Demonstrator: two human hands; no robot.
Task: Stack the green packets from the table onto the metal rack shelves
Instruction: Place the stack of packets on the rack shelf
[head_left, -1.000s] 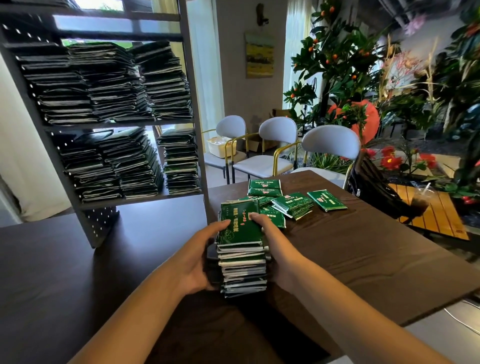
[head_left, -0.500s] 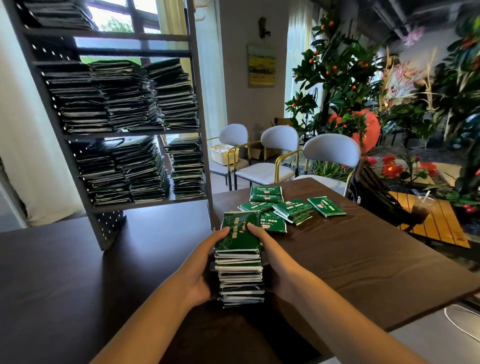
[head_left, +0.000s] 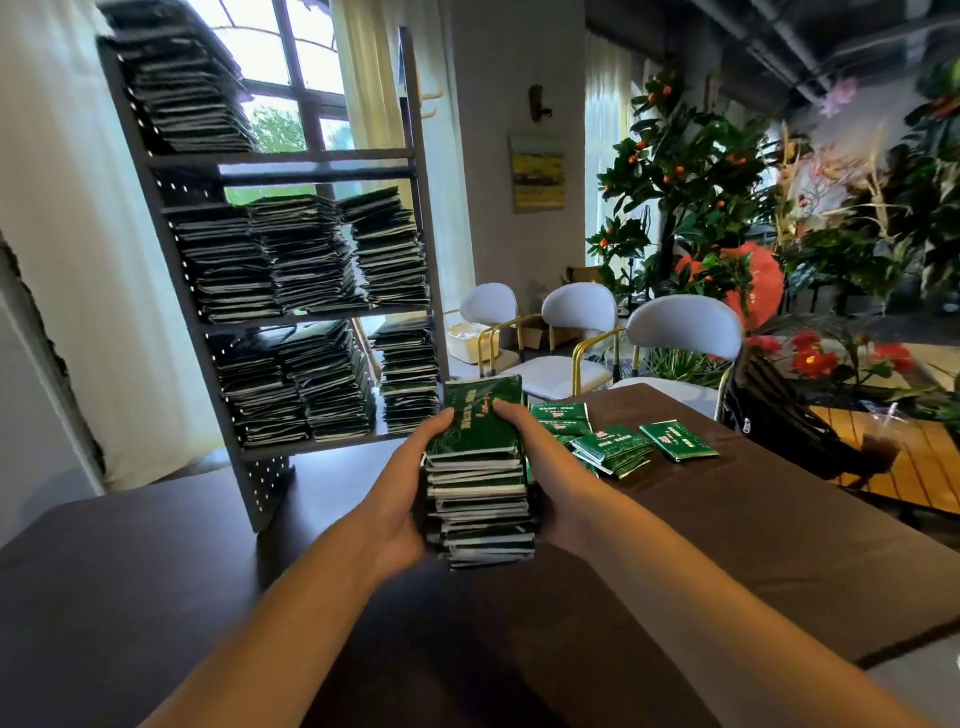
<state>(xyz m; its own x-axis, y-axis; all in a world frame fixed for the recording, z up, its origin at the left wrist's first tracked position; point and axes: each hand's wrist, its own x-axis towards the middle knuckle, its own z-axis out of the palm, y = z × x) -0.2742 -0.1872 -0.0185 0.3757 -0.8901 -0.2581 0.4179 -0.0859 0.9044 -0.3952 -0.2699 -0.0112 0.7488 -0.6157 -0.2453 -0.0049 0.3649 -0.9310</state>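
Observation:
A tall stack of green packets (head_left: 480, 488) is gripped between my left hand (head_left: 400, 499) on its left side and my right hand (head_left: 558, 483) on its right, thumbs over the top packet. The stack is lifted off the dark table (head_left: 156, 571). Several loose green packets (head_left: 613, 449) lie on the table to the right. The metal rack (head_left: 291, 317) stands at the left, its shelves filled with piles of packets; the top shelf holds one pile at its left end.
Three white chairs (head_left: 680, 332) stand behind the table. A black bag (head_left: 789, 415) sits at the table's right edge. Plants and red flowers (head_left: 810, 358) fill the right background. A window and curtain lie behind the rack.
Both hands have raised the stack off the table and carried it slightly toward the rack. The view has tilted up, showing the rack's top shelf.

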